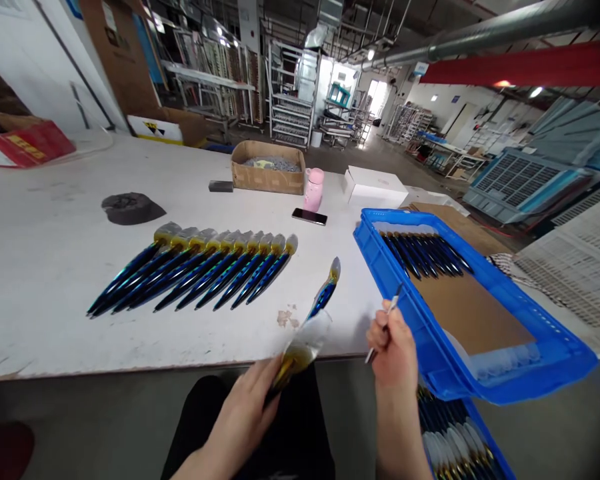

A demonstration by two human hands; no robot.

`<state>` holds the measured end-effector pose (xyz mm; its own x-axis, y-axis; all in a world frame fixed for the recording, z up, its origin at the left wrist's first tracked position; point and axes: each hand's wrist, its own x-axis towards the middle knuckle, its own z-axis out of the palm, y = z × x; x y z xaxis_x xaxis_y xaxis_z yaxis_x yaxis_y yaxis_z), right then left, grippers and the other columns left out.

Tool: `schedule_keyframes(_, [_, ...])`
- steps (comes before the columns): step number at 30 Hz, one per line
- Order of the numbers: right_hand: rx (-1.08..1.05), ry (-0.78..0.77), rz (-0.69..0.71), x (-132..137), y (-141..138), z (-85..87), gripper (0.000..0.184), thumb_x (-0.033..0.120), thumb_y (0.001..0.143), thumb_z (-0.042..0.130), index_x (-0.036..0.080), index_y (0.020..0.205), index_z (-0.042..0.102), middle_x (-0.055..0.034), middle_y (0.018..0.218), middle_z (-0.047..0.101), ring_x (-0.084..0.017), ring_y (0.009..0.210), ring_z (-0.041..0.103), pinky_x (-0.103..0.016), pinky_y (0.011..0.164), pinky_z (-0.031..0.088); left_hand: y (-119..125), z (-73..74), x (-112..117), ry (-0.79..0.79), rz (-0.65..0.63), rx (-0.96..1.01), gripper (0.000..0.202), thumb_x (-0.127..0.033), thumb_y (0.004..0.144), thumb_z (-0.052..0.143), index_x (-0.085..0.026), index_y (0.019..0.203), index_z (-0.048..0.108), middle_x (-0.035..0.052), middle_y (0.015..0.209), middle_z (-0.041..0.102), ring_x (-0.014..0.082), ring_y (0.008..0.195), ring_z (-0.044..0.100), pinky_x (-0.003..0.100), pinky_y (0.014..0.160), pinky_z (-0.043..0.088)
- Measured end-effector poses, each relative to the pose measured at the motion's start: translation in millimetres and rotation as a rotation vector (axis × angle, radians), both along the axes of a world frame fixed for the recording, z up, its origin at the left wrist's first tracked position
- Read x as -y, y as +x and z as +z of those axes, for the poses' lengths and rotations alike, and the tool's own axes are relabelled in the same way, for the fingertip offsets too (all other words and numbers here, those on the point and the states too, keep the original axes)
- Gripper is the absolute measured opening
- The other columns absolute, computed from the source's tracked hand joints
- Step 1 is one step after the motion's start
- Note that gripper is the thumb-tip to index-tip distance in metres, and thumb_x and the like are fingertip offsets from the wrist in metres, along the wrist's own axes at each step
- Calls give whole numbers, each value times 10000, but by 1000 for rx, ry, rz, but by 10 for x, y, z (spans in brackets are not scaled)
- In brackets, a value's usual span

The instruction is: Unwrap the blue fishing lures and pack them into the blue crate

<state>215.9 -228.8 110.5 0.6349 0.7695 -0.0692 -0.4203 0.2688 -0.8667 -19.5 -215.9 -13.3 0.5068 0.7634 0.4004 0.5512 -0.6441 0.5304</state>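
Note:
In my left hand (250, 407) is a fishing lure (295, 360) with a broad clear lip and a yellowish base; my fingers hide most of its dark body. My right hand (393, 343) is closed around a thin knife-like tool (394, 303), whose dark tip points up; its exact kind is hard to tell. Just beyond my left hand, a single blue lure (325, 290) lies on the white table (70, 267). Farther left, several blue-black lures (220, 267) rest side by side in a slanted row, clear lips pointing away from me.
To the right, a blue crate (405, 307) holds several lures on cardboard, above another crate (485, 440) of lures. At the back are a cardboard box (267, 180), a pink bottle (314, 190), a phone (309, 217) and a white box (375, 187). A dark cap (130, 209) lies left.

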Motion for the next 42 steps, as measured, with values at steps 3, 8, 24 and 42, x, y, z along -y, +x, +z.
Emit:
schedule_keyframes(3, [19,14,-2,-33,249,34,377,433,678,802,203,923,632,77,646,470,-26,431,266,-172,384,189,135,27,-372,-248,56,-39,548,-220,914,413,-210,1447,286,130,1243,572,248,1106,613,387,910,522])
schedule_keyframes(8, [-38,-134,157,101,80,-501,429,530,687,774,190,929,673,53,635,521,-31,417,295,-183,377,196,718,216,-1219,-429,181,-216,685,-238,854,448,-107,1487,224,182,1263,530,296,1189,546,411,963,453])
schedule_keyframes(24, [-168,-383,149,489,188,-1132,533,574,602,827,174,942,731,3,655,594,-46,435,361,-179,397,234,1091,293,-2249,-13,423,-324,573,-281,885,545,-26,1383,425,274,1505,323,421,1433,169,611,1139,99])
schedule_keyframes(42, [150,-253,563,260,-837,-463,401,543,838,652,166,969,694,28,689,548,-25,429,329,-168,370,212,-22,540,-500,-111,145,306,497,-149,801,499,-224,1291,466,79,1180,625,241,1112,597,385,946,504])
